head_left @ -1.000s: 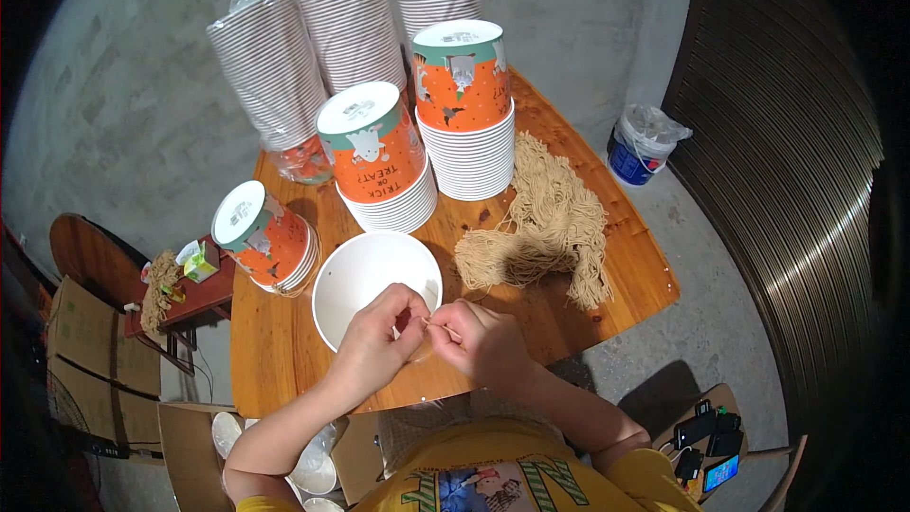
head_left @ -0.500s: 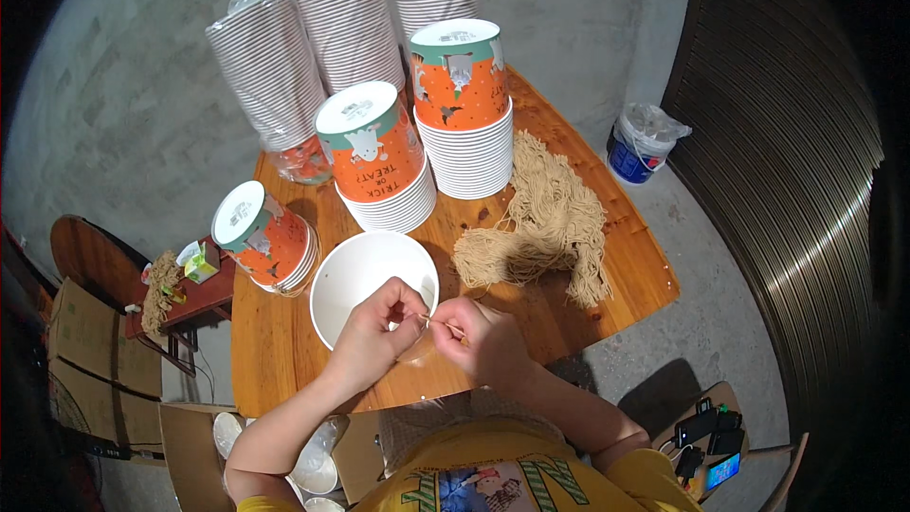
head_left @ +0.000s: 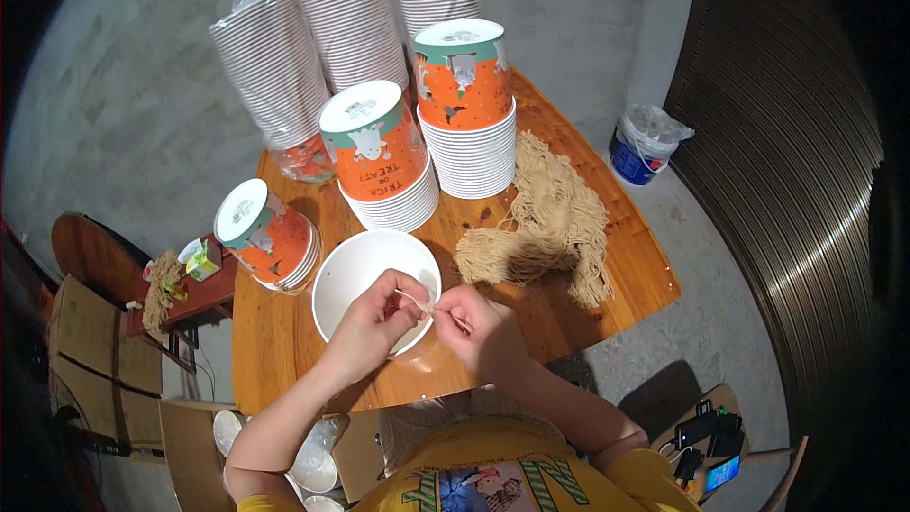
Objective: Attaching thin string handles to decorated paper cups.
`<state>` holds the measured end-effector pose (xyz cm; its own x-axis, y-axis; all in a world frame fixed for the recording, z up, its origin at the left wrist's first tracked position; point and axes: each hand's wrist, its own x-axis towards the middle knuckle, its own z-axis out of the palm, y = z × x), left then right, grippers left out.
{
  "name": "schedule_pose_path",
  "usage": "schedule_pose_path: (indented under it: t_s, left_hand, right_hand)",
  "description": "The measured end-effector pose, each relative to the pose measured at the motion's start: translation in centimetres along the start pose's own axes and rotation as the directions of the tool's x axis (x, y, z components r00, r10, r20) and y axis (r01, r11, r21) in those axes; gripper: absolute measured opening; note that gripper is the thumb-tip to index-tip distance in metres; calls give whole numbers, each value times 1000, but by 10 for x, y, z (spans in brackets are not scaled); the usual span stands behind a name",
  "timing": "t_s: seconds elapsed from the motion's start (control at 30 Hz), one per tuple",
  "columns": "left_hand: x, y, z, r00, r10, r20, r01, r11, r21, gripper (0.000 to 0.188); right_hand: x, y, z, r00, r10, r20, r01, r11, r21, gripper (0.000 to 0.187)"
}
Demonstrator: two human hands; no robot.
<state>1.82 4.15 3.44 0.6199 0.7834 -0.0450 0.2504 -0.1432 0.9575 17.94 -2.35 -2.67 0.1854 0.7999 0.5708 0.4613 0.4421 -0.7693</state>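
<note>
Over the near rim of a white-lined paper bucket, both hands work on a thin, pale piece of string. My left hand pinches it between thumb and fingers, and a short length shows across the fingertips. Close beside it, my right hand grips the string with thumb and forefinger. The fingertips of the two hands nearly meet. Whether the string is knotted or fixed to the bucket is too small to tell. A heap of tan string lies on the table right of the bucket.
Upside-down stacks of orange printed buckets stand behind, with a shorter stack at left. Tall wrapped stacks rise at the wooden table's back. A lidded pail is on the floor at right.
My left fingers have opened slightly and shifted up, and more of the string shows between the hands. Both hands stay over the bucket's near rim.
</note>
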Motion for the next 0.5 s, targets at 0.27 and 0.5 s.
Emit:
schedule_pose_path:
  t_s: [0.27, 0.5]
  left_hand:
    - [-2, 9, -1, 992, -62, 111, 63, 998, -3, 19]
    - [-1, 13, -5, 990, -77, 118, 54, 981, 184, 17]
  right_hand:
    - [-2, 2, 1, 973, 222, 60, -229, 958, 170, 10]
    - [1, -3, -2, 943, 303, 139, -331, 905, 267, 6]
